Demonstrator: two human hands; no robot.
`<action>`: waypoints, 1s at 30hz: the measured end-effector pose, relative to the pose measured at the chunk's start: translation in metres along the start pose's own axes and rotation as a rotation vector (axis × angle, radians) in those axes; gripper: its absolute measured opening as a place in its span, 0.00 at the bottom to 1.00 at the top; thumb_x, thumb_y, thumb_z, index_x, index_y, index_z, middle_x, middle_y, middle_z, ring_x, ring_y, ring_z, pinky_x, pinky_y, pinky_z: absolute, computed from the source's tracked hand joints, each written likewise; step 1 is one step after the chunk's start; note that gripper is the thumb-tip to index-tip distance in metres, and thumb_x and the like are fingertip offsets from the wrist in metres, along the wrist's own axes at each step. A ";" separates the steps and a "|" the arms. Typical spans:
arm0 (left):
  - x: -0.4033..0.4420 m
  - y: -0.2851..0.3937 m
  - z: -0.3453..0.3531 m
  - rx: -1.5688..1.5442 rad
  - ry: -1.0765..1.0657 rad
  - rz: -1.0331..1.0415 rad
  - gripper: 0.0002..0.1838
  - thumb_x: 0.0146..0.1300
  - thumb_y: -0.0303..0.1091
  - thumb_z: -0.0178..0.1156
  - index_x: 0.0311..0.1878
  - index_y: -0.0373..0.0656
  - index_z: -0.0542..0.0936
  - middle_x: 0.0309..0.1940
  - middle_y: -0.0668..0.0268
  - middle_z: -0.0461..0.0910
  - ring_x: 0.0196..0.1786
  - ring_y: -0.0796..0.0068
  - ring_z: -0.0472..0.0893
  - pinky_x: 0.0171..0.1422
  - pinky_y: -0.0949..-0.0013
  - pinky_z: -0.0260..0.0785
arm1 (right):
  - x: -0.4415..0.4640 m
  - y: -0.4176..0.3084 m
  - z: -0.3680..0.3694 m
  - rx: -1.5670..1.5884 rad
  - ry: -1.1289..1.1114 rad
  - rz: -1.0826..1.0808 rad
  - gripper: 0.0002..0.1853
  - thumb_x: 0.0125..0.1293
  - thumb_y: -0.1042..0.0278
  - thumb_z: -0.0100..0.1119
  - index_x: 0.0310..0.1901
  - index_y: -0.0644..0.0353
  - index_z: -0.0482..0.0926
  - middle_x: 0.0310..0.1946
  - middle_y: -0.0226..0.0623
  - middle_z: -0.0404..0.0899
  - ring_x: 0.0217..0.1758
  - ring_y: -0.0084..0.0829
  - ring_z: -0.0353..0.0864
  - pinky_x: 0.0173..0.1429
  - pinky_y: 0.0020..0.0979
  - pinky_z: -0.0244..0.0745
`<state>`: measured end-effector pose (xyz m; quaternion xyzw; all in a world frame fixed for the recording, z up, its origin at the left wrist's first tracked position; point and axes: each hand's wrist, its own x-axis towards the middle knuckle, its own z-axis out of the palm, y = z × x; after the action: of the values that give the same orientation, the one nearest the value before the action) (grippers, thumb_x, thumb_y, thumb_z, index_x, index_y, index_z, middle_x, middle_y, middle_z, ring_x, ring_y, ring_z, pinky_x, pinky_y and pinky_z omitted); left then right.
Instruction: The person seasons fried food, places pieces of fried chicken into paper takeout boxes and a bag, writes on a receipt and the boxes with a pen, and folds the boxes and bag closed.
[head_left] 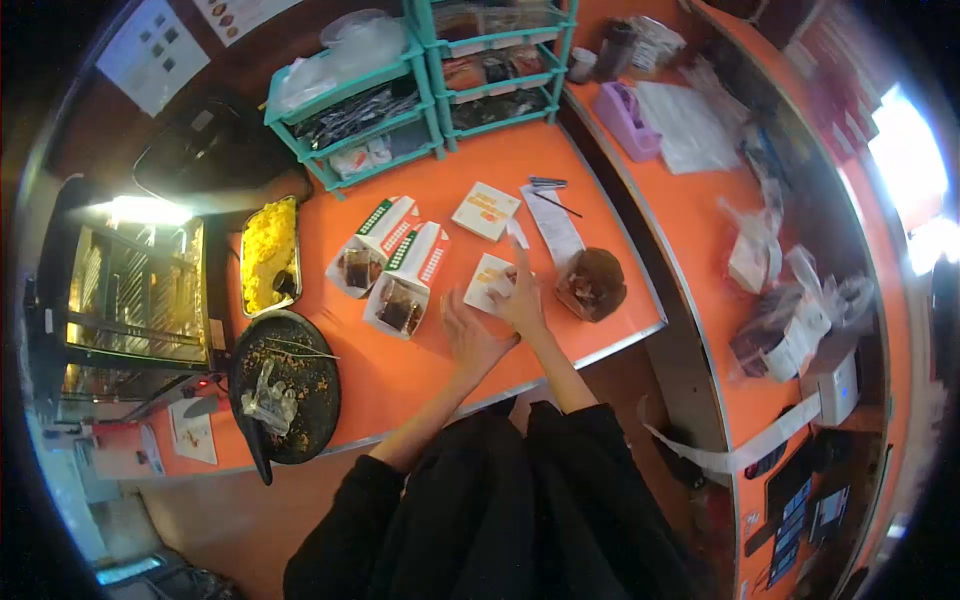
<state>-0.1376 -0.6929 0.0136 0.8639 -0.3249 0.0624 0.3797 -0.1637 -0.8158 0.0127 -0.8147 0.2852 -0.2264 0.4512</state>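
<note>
My right hand (522, 300) is over the near small white box (484, 284), its index finger raised beside a small white slip (516, 234); its other fingers are bent around something white that I cannot make out. To its left, my left hand (472, 338) has its fingers apart and holds nothing, beside the same box. A second white box with orange print (486, 210) lies farther back. Left of my hands stand two open cartons (400, 304) (357, 268) with dark food inside. An open brown container (591, 284) is on the right, next to a paper receipt (556, 228).
A tray of yellow food (268, 255) and a round black pan (287, 388) are at the left, by a lit glass warmer (135, 300). Teal racks (350, 110) stand at the back. On the right counter are a purple dispenser (628, 120), plastic bags (790, 330) and a printer (832, 385).
</note>
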 end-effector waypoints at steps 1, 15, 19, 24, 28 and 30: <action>0.009 -0.006 0.013 -0.002 0.006 -0.011 0.54 0.43 0.39 0.72 0.69 0.32 0.52 0.62 0.44 0.60 0.65 0.39 0.61 0.68 0.44 0.54 | 0.003 0.006 0.009 -0.006 -0.011 -0.004 0.52 0.51 0.71 0.71 0.75 0.48 0.48 0.37 0.41 0.79 0.45 0.47 0.77 0.54 0.45 0.71; 0.036 -0.037 0.022 -0.081 -0.383 -0.112 0.66 0.37 0.53 0.75 0.75 0.38 0.46 0.64 0.45 0.58 0.68 0.38 0.56 0.70 0.43 0.49 | 0.115 -0.003 0.012 -0.337 0.447 -0.214 0.30 0.55 0.69 0.70 0.60 0.48 0.71 0.58 0.51 0.66 0.62 0.49 0.67 0.59 0.47 0.68; 0.066 -0.036 0.014 -0.085 -0.405 -0.033 0.69 0.35 0.53 0.77 0.75 0.35 0.44 0.69 0.46 0.52 0.73 0.39 0.47 0.74 0.42 0.41 | 0.169 0.022 0.019 -0.006 0.092 0.067 0.17 0.53 0.67 0.71 0.45 0.49 0.79 0.46 0.35 0.78 0.59 0.40 0.70 0.59 0.47 0.65; 0.152 -0.042 0.063 -0.161 -0.088 -0.040 0.63 0.43 0.51 0.73 0.74 0.33 0.46 0.72 0.43 0.49 0.76 0.43 0.49 0.75 0.41 0.43 | 0.173 0.044 0.048 -0.379 0.008 -0.016 0.19 0.50 0.57 0.73 0.44 0.46 0.79 0.43 0.27 0.79 0.56 0.37 0.70 0.59 0.49 0.58; 0.173 -0.063 0.102 -0.157 -0.041 -0.113 0.61 0.41 0.47 0.74 0.72 0.32 0.47 0.69 0.43 0.56 0.73 0.41 0.54 0.76 0.44 0.44 | 0.160 0.040 0.045 -0.497 0.068 -0.136 0.31 0.47 0.47 0.74 0.53 0.43 0.76 0.55 0.34 0.75 0.62 0.42 0.67 0.61 0.55 0.57; 0.177 -0.053 0.084 -0.154 -0.146 -0.171 0.58 0.38 0.43 0.74 0.71 0.32 0.52 0.64 0.40 0.62 0.69 0.42 0.61 0.75 0.45 0.47 | 0.168 0.032 0.038 -0.500 0.157 -0.063 0.34 0.46 0.44 0.73 0.57 0.42 0.74 0.58 0.37 0.72 0.65 0.44 0.65 0.62 0.58 0.56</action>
<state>0.0214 -0.8153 -0.0155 0.8591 -0.2806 -0.0582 0.4241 -0.0251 -0.9188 -0.0150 -0.8892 0.3412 -0.2255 0.2052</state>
